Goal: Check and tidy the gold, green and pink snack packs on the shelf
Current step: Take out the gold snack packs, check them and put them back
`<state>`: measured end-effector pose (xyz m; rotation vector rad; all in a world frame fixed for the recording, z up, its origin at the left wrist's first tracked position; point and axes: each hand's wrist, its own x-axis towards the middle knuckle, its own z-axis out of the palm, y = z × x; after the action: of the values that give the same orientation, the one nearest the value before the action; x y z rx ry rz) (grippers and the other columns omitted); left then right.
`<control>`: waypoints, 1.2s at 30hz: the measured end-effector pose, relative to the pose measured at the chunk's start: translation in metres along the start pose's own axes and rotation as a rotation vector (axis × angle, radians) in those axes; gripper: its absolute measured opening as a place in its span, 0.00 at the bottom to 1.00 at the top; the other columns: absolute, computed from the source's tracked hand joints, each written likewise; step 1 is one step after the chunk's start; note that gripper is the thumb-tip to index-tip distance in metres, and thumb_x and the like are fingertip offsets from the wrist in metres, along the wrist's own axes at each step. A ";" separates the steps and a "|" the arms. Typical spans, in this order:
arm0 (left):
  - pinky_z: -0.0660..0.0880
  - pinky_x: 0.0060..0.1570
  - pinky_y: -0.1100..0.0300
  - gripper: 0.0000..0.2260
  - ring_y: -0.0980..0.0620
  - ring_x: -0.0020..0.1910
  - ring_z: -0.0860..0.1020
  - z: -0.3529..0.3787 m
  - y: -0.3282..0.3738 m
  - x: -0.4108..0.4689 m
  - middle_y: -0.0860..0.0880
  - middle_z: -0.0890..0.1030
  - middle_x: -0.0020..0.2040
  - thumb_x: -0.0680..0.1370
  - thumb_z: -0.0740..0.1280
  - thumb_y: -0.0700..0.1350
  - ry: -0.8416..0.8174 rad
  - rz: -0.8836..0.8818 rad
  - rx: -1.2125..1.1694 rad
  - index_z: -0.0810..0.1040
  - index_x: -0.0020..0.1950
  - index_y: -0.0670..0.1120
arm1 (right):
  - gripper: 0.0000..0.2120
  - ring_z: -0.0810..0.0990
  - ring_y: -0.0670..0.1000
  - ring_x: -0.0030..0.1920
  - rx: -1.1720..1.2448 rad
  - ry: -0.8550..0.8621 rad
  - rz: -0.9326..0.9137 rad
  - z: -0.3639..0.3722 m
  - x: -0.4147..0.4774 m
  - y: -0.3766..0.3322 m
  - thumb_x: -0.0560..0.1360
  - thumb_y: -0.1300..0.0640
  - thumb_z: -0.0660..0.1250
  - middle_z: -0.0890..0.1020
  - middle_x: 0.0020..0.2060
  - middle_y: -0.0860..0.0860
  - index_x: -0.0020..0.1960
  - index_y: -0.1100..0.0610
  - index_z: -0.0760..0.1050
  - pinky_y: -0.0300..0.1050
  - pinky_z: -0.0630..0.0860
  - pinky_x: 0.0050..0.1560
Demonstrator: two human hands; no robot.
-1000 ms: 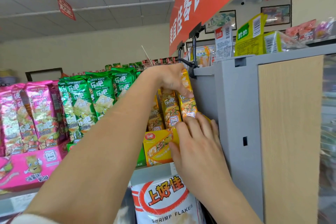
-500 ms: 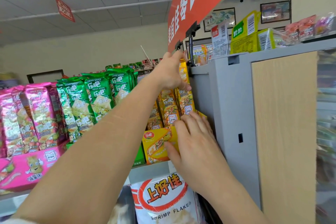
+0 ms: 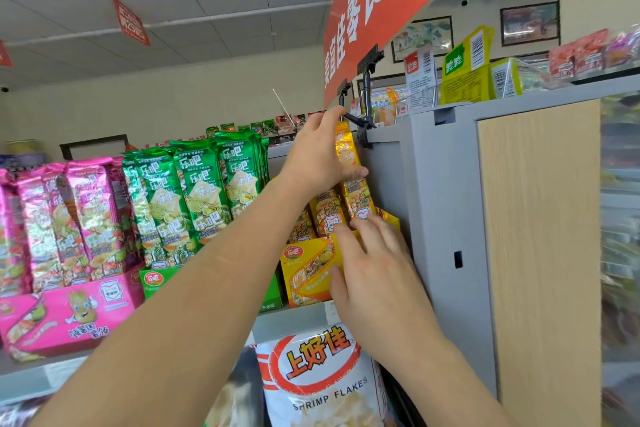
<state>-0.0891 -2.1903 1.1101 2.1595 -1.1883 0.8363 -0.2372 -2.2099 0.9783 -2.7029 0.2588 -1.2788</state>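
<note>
On the shelf (image 3: 287, 321) the pink packs (image 3: 86, 218) and green packs (image 3: 194, 194) are standing in tidy rows, so I am working at the gold box (image 3: 306, 274), my right hand (image 3: 377, 274) staying flat on its front, fingers straight, gripping nothing. My left hand (image 3: 318, 156) is shifting higher up the end gold pack (image 3: 358, 196), thumb and fingers pinching near its top, likely squaring it upright.

white shrimp flakes bag (image 3: 322, 378) on the lower shelf in front of me. big red banner (image 3: 374, 3) overhead, held by black clamps (image 3: 363, 128) on the grey cabinet (image 3: 446, 218) at my right, wood panel (image 3: 536, 253) on its side. yellow-green boxes (image 3: 467, 80) on top. framed picture (image 3: 424, 36) on far wall.
</note>
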 end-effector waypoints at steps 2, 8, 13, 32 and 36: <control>0.66 0.66 0.51 0.42 0.42 0.70 0.67 -0.005 0.003 -0.008 0.43 0.67 0.72 0.68 0.78 0.53 0.020 0.019 0.053 0.59 0.76 0.48 | 0.12 0.77 0.58 0.56 -0.023 0.081 -0.018 0.000 0.003 0.000 0.75 0.56 0.69 0.80 0.50 0.54 0.58 0.56 0.78 0.57 0.73 0.65; 0.69 0.47 0.50 0.24 0.37 0.57 0.74 -0.007 0.002 -0.034 0.37 0.73 0.61 0.79 0.67 0.46 0.020 -0.032 0.355 0.62 0.69 0.39 | 0.06 0.76 0.55 0.46 0.037 0.182 -0.103 0.002 0.012 0.002 0.78 0.56 0.65 0.79 0.42 0.53 0.48 0.57 0.80 0.51 0.76 0.47; 0.67 0.39 0.53 0.25 0.38 0.51 0.78 -0.002 0.000 -0.041 0.39 0.79 0.54 0.77 0.68 0.54 -0.108 -0.072 0.432 0.63 0.64 0.42 | 0.16 0.75 0.58 0.60 -0.042 0.168 -0.026 -0.001 0.013 -0.006 0.78 0.46 0.62 0.80 0.55 0.57 0.55 0.58 0.78 0.52 0.74 0.60; 0.77 0.51 0.49 0.41 0.47 0.53 0.80 -0.056 0.047 -0.085 0.49 0.77 0.63 0.73 0.72 0.51 0.515 -0.002 -0.187 0.51 0.79 0.49 | 0.36 0.70 0.48 0.69 0.450 0.150 0.046 -0.019 0.024 -0.002 0.76 0.35 0.57 0.71 0.71 0.47 0.78 0.49 0.51 0.50 0.73 0.64; 0.78 0.48 0.55 0.34 0.56 0.48 0.79 -0.071 0.055 -0.110 0.53 0.79 0.55 0.71 0.75 0.51 0.570 -0.002 -0.429 0.64 0.73 0.51 | 0.26 0.70 0.42 0.68 0.620 0.263 0.018 -0.019 0.006 -0.008 0.80 0.41 0.54 0.72 0.69 0.43 0.76 0.47 0.57 0.46 0.72 0.66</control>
<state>-0.2014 -2.1072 1.0852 1.4440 -0.9562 1.0000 -0.2475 -2.2045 0.9962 -2.0144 -0.0817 -1.4176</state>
